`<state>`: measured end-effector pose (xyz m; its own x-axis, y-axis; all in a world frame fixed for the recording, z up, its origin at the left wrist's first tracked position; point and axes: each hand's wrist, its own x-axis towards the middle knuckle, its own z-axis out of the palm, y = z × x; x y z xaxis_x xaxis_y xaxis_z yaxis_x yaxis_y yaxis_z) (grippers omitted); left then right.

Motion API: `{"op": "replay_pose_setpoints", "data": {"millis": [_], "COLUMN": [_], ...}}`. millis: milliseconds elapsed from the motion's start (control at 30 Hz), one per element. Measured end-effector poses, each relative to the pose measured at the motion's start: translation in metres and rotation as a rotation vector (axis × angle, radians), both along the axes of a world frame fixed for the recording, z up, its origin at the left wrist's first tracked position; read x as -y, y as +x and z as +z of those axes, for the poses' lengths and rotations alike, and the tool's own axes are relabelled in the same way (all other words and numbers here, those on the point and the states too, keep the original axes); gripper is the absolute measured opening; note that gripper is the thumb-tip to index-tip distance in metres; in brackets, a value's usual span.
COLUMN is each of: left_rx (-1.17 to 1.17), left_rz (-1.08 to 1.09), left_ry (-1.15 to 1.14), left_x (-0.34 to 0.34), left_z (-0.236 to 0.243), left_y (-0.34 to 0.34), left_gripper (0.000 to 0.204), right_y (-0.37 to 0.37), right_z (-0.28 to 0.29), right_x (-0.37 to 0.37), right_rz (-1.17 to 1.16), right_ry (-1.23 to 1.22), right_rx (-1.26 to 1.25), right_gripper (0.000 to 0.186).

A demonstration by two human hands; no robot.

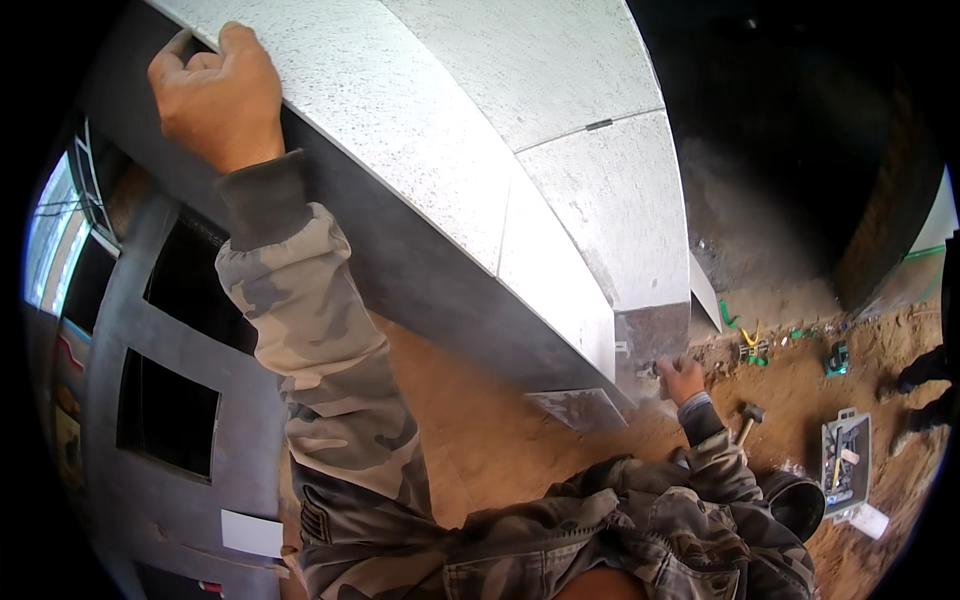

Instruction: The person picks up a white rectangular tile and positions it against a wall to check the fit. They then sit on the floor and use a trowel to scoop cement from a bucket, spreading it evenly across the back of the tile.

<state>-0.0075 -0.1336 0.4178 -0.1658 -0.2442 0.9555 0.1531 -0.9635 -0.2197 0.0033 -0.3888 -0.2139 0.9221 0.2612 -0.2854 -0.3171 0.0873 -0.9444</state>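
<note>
Curled fingers of the left hand [222,100] grip the long edge of the white panel [390,120]; the right hand [682,380] is beside its near end, grip unclear; dirt floor [470,420] gives room alongside.

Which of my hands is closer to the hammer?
Right. In the picture, your right hand is above and left of the hammer; your left hand is far off, at the edge of the pale panel.

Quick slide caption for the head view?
Left hand on the edge of pale panelling, right hand near its lower end, hammer on the dirt floor.
</note>
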Motion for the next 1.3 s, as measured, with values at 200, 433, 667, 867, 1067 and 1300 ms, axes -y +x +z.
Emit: {"op": "replay_pose_setpoints", "data": {"millis": [200, 433, 667, 867, 1067, 1300], "left_rx": [0.018, 0.011, -0.029, -0.077, -0.015, -0.054], "left_rz": [0.055, 0.001, -0.035, -0.065, -0.012, -0.012], "left_ry": [0.034, 0.084, 0.029, -0.002, 0.049, -0.011], "left_x": [-0.002, -0.002, 0.012, 0.009, 0.008, 0.018], "left_z": [0.003, 0.003, -0.003, -0.001, 0.003, -0.003], "left_y": [-0.002, -0.001, -0.002, -0.003, -0.001, -0.002], "left_gripper": [0.054, 0.056, 0.056, 0.056, 0.056, 0.057], "right_y": [0.003, 0.015, 0.004, 0.001, -0.002, -0.001], "right_z": [0.004, 0.131, 0.275, 0.305, 0.310, 0.310], "right_x": [-0.007, -0.047, -0.112, -0.126, -0.128, -0.127], "right_rz": [0.025, 0.130, 0.072, 0.025, -0.038, -0.030], "right_ry": [0.017, -0.008, 0.175, 0.096, 0.062, 0.043], "right_rx": [0.024, 0.491, 0.899, 0.927, 1.009, 1.017], "right_gripper": [0.034, 0.037, 0.037, 0.032, 0.026, 0.026]}}
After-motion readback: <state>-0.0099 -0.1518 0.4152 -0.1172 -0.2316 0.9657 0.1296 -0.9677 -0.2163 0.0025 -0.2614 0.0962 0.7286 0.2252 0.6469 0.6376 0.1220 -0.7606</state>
